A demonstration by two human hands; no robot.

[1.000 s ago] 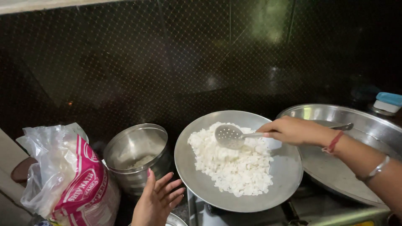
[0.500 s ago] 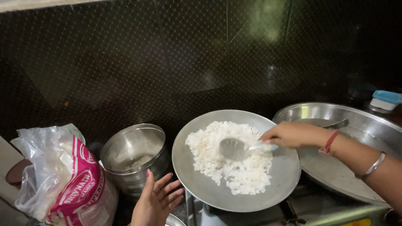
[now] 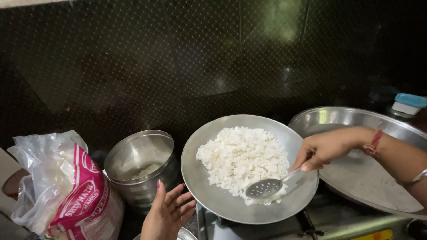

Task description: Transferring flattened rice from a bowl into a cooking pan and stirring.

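A round steel plate (image 3: pixel 218 202) sits tilted at the centre with a heap of white flattened rice (image 3: pixel 242 155) on it. My right hand (image 3: pixel 327 149) grips the handle of a perforated steel ladle (image 3: pixel 264 187), whose bowl rests at the near edge of the rice heap. My left hand (image 3: pixel 167 215) is at the bottom centre, fingers spread, holding nothing. It hovers beside the plate's left rim and just in front of a steel canister (image 3: pixel 140 166).
The open steel canister holds a little white grain. A clear and pink plastic bag (image 3: pixel 62 191) of flakes stands at the left. A large steel tray (image 3: pixel 356 178) lies at the right under my forearm. Dark tiled wall behind; a blue-lidded container (image 3: pixel 408 103) far right.
My right hand has drawn the ladle from the far side of the rice heap down to its near right edge. My left hand stays in place.
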